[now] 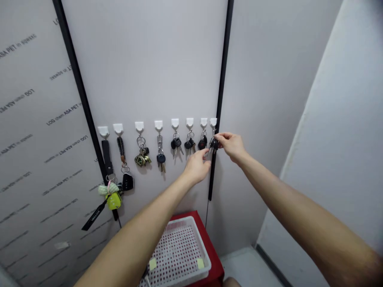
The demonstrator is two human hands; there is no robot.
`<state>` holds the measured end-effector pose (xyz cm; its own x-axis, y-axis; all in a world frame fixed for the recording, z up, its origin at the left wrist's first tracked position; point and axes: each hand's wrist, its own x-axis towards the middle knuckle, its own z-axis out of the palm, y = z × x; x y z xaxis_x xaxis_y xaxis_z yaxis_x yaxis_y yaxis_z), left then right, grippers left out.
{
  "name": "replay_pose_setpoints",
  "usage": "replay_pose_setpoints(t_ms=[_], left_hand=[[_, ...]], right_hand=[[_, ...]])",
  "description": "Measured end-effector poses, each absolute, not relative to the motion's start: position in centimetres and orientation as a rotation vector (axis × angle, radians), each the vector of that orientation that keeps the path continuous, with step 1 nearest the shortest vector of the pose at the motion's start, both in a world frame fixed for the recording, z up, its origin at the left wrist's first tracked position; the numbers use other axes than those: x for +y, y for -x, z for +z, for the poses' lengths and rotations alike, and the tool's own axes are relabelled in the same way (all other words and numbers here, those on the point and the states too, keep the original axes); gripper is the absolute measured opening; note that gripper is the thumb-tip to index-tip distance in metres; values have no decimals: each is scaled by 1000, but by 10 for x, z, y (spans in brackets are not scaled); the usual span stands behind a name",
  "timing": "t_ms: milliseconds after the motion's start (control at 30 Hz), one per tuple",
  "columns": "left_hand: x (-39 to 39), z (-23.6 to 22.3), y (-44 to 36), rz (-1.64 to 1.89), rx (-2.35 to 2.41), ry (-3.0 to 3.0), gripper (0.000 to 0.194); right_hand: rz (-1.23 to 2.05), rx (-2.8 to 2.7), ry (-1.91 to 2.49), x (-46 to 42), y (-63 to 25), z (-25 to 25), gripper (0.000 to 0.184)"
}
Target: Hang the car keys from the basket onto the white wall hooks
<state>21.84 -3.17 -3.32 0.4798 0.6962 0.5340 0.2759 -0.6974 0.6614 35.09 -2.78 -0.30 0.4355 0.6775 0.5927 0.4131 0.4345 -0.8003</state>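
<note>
A row of white hooks on the wall carries several sets of keys. My right hand (231, 145) pinches the rightmost bunch of keys (213, 144), which hangs below the rightmost hook (213, 122). Just left of it, my left hand (198, 165) is raised with its index finger stretched toward those keys; I cannot tell whether the fingertip touches them. Close above the left hand hang a key bunch with a black head (202, 142) and another black-headed bunch (189, 143).
Further left hang more black keys (176, 142), keys on a metal clip (160, 158), a bronze key ring (140, 160), a black car key (128, 181) and a yellow-green key case (113, 201). Below, a white perforated basket (206, 255) stands on a red surface (214, 261).
</note>
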Motion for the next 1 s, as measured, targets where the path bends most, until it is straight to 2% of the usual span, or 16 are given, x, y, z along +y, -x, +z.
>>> replay_pose_setpoints(t_ms=[133, 333, 533, 667, 767, 867, 933, 1000], left_hand=[[-32, -21, -227, 1116, 844, -2232, 42], [-28, -34, -221, 1098, 845, -2233, 41], [-27, -51, -200, 1092, 870, -2160, 38], [-23, -81, -172, 1154, 874, -2012, 36], [-16, -111, -146, 1164, 1024, -1797, 35], [-13, -129, -122, 1135, 1161, -1562, 36], [-16, -125, -109, 1182, 1103, -1491, 45], [-25, -107, -98, 1294, 971, -1494, 58]], right_hand=[[104, -1114, 1239, -13, -368, 14, 19], [-160, -1110, 1476, 3, -376, 17, 23], [-274, -1098, 1589, 0, -376, 8, 19], [-304, -1020, 1485, -13, -367, -19, 19], [-81, -1192, 1444, -25, -336, -61, 21], [454, -1679, 1436, -35, -288, -104, 28], [670, -1904, 1315, -40, -256, -116, 44], [724, -1939, 1115, -45, -229, -106, 58]])
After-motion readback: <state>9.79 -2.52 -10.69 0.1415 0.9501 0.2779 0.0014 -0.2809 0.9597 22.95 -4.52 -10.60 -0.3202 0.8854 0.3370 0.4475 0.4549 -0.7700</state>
